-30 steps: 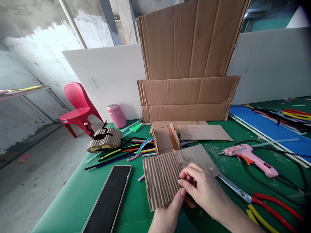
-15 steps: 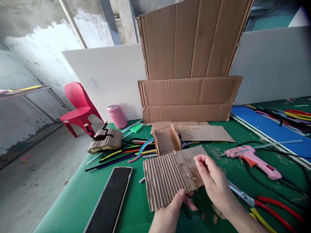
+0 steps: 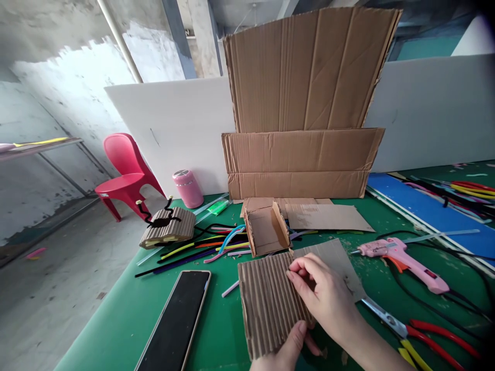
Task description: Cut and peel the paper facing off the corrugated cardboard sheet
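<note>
A piece of corrugated cardboard [image 3: 268,299] with its ridges bared is in front of me, tilted over the green table. My left hand [image 3: 284,350] grips its lower edge, thumb on top and fingers underneath. My right hand [image 3: 323,293] is closed in a pinch at the right edge of the ridged part; whether a scrap of paper is between the fingertips, I cannot make out. Behind that hand shows a smooth grey-brown cardboard part [image 3: 340,263]; its join to the ridged part is hidden. Scissors [image 3: 390,319] with red and yellow handles lie right of my right hand.
A phone [image 3: 176,319] lies to the left. Beyond are pipe cleaners [image 3: 209,247], a small open cardboard box [image 3: 266,232] and a ridged cardboard piece with black stems [image 3: 170,226]. A pink glue gun [image 3: 406,263] with its cable lies right. Large cardboard panels [image 3: 301,154] stand behind.
My right hand has moved left and down, from the smooth torn area to the edge of the ridges. My left hand and the cardboard have shifted slightly right and lower in view.
</note>
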Motion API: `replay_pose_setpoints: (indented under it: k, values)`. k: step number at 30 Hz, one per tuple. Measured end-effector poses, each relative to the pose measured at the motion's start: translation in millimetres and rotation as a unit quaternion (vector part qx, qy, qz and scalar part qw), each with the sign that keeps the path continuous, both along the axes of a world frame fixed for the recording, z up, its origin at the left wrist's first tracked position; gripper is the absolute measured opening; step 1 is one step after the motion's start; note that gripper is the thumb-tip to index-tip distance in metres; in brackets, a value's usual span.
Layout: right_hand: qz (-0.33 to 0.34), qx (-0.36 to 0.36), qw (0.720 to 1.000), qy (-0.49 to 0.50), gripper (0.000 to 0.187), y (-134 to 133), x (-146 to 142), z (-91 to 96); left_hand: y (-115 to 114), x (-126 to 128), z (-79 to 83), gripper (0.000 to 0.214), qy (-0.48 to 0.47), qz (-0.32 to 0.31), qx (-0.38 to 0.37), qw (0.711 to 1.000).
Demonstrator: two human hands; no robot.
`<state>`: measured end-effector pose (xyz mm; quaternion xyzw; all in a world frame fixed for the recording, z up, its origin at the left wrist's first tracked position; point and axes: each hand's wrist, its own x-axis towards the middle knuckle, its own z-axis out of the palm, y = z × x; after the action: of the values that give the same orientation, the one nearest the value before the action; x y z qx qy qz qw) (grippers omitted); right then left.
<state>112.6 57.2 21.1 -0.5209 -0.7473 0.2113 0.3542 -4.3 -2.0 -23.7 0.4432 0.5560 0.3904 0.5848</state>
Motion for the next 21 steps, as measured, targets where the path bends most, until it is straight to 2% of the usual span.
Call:
replay_pose_setpoints:
  k: [3, 6, 8, 11, 13, 18, 21]
  values:
    - [0.001, 0.004, 0.998, -0.065, 0.017, 1, -3, 1.6, -4, 1, -4.4, 0.036, 0.049, 0.020, -0.013, 0.999]
    - [0.012, 0.010, 0.996, -0.090, 0.017, 0, -6, -0.7, -3, 1, -7.0, 0.037, 0.036, 0.012, -0.004, 0.999]
    - [0.017, -0.025, 0.999, -0.021, 0.018, 1, -4, -2.8, -1, -1, -7.6, 0.037, 0.005, 0.004, 0.012, 1.000]
    - [-0.036, -0.087, 0.988, 0.121, 0.022, 7, 1, -2.4, 4, -2, -8.5, 0.033, -0.054, 0.005, 0.027, 0.998]
    - [-0.060, -0.093, 0.982, 0.151, 0.022, 11, 6, 0.5, 6, -3, -9.1, 0.032, -0.079, 0.004, 0.030, 0.996]
    - [0.022, -0.045, 0.995, 0.091, 0.015, 19, 6, 4.4, 6, -3, -6.8, 0.040, -0.043, -0.005, 0.019, 0.999]
    - [0.030, -0.029, 0.997, 0.070, 0.012, 21, 3, 3.3, 5, -3, -4.0, 0.042, -0.004, -0.009, 0.016, 1.000]
